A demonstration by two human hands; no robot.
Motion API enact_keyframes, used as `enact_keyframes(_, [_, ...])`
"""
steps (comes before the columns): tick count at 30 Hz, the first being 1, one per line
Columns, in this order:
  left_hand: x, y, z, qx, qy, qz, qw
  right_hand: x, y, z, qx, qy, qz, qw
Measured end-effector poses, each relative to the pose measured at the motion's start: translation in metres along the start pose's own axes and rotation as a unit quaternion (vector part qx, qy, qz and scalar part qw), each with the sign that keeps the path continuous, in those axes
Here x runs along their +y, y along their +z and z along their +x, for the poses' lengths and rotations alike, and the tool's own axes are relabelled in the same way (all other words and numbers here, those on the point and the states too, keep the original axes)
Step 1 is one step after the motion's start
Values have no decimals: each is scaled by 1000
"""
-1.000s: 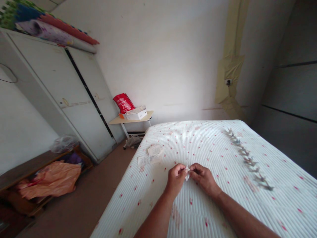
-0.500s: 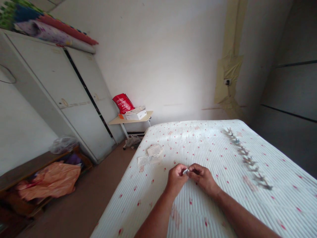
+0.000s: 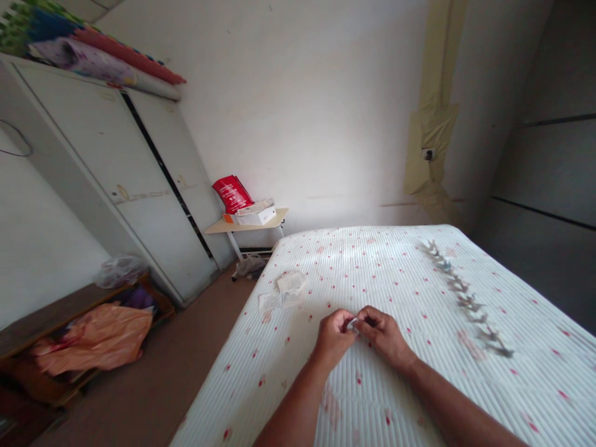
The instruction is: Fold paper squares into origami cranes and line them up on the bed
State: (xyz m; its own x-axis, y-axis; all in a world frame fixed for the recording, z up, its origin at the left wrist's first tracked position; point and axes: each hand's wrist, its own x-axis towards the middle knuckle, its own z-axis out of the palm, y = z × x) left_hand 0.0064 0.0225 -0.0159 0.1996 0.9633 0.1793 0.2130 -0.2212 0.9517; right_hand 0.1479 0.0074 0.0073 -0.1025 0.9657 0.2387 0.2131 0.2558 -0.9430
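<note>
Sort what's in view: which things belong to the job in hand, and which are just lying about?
Job in hand:
small pale piece, pinched between left hand and right hand
printed papers, probably
row of small shapes, probably

Just lying about, it seems:
red bag and white box on table
orange crumpled sheet
rolled mat on cabinet

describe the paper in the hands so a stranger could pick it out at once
Find the white, red-spotted bed. Over it, the left hand and right hand pinch a small pale paper. Only this one is held: the printed sheets lie farther left, the row of grey shapes to the right.
</note>
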Motion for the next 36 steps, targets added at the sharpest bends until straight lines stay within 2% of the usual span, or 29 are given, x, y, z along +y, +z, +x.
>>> enact_keyframes(9, [-1, 0, 1, -12, -13, -23, 1000, 4, -1, 2, 6, -9, -16, 1000])
enact_keyframes(12, [3, -1, 2, -11, -27, -69, 997, 7, 0, 2, -9, 12, 9, 1000])
enact_keyframes(16, [9, -4, 2, -11, -52, -127, 990, 11, 1, 2, -31, 2, 30, 999])
enact_keyframes(21, [9, -4, 1, -23, -50, -146, 988, 15, 2, 4, 4, -22, 2, 1000])
enact_keyframes(27, [11, 0, -2, -37, -39, -163, 985, 8, 2, 4, 29, -59, -49, 997])
enact_keyframes(36, [23, 2, -8, -58, -39, -211, 975, 7, 2, 2, 58, -41, -86, 994])
